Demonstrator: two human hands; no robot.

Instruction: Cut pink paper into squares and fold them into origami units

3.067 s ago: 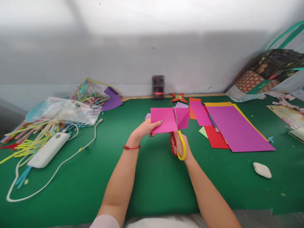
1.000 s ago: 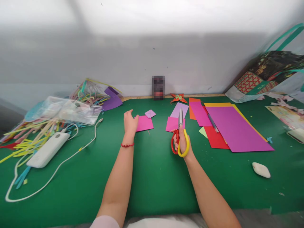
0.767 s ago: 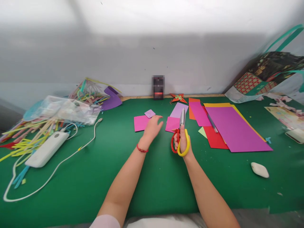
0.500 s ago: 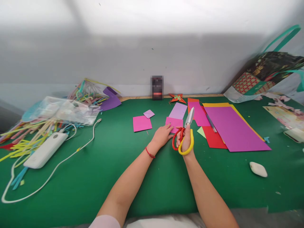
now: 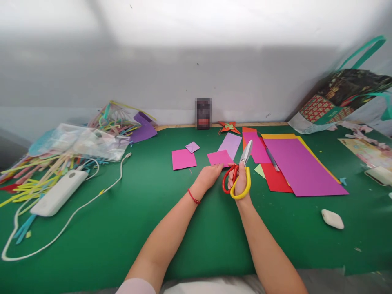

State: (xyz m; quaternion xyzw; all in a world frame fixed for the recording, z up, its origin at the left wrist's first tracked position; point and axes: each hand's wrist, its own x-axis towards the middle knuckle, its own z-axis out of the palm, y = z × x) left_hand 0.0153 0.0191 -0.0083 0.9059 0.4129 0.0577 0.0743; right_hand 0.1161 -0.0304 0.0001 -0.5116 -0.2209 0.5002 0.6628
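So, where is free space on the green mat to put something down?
Bare mat lies between the white cable and your left arm, and between your right hand, holding the scissors, and the white lump. Crowded: strips left, paper sheets back-right.

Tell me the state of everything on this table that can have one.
scissors, blades shut, held in right hand
pink square by scissors, flat, left hand fingertips on its edge
other pink square, flat, untouched
lilac piece, folded
white cable, one plug lying free
tote bag, slumped against wall
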